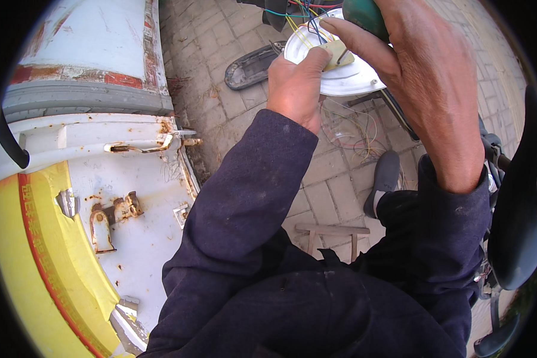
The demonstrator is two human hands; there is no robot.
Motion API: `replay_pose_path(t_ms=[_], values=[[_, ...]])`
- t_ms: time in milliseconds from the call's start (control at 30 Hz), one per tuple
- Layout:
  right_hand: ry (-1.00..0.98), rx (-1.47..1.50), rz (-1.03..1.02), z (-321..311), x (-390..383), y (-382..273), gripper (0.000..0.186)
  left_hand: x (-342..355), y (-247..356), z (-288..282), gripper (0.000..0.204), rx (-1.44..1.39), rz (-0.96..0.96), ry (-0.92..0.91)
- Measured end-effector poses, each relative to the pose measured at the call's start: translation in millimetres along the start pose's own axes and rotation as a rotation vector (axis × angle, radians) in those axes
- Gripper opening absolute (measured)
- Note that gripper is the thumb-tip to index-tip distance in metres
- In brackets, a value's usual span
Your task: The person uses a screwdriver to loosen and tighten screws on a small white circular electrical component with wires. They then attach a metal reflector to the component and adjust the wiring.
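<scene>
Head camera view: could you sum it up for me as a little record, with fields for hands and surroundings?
Left hand: pinching a small yellowish piece
Right hand: at a dark green rounded object; grip unclear
Near hands: white dish-like part, colored wires
Ground: paving, loose thin wires, dark oval casing, small wooden stand
Left side: rusty white metal panel, yellow sheet

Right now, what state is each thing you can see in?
Left hand: holding the yellowish piece
Right hand: curved around the green object, grip unclear
Thin wires: loose on the paving
Yellow sheet: torn
White panel: rust-spotted
Metal bracket: rusty
Shoe: worn on a foot
Dark oval shell: lying on the paving
</scene>
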State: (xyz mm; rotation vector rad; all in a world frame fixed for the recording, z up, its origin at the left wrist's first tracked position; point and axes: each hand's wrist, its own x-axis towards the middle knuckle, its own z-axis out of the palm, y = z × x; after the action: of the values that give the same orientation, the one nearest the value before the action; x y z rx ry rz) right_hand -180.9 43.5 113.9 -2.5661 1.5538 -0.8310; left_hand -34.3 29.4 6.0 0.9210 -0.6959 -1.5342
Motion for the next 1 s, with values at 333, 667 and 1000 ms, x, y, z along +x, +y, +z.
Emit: replay_pose_path(t_ms=[333, 667, 1000], values=[[0.152, 0.063, -0.02, 5, -1, -19, 0.032, 1, 3, -2, 0.033, -0.014, 0.034, 0.003], [-0.171, -0.062, 0.176, -17, 17, -25, 0.04, 2, 3, 1, 0.033, 0.16, -0.038, 0.136], [0.057, 0.222, -0.053, 20, 0, 28, 0.04, 1, 1, 4, 0.033, 0.15, -0.074, 0.114]])
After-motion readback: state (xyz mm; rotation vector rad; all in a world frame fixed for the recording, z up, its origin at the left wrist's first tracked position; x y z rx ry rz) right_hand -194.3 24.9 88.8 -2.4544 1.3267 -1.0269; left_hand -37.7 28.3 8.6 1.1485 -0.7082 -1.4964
